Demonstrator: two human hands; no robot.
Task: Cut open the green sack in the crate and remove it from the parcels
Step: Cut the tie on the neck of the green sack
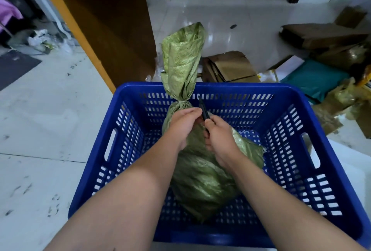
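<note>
A green woven sack (pixel 202 178) lies in the blue slotted crate (pixel 297 150), bulging with contents I cannot see. Its neck is tied with a string at the far side, and the loose top (pixel 181 58) stands up above the crate's far rim. My left hand (pixel 181 125) grips the sack just below the tie. My right hand (pixel 219 137) holds a small dark cutter (pixel 203 110), its tip pointing up beside the tied neck. The parcels inside are hidden by the sack.
The crate stands on a pale tiled floor. An orange-framed brown counter (pixel 112 30) rises behind it on the left. Flattened cardboard boxes (pixel 228 68), a teal bag (pixel 315 78) and more packaging litter the floor at the right. A dark mat (pixel 16 66) lies far left.
</note>
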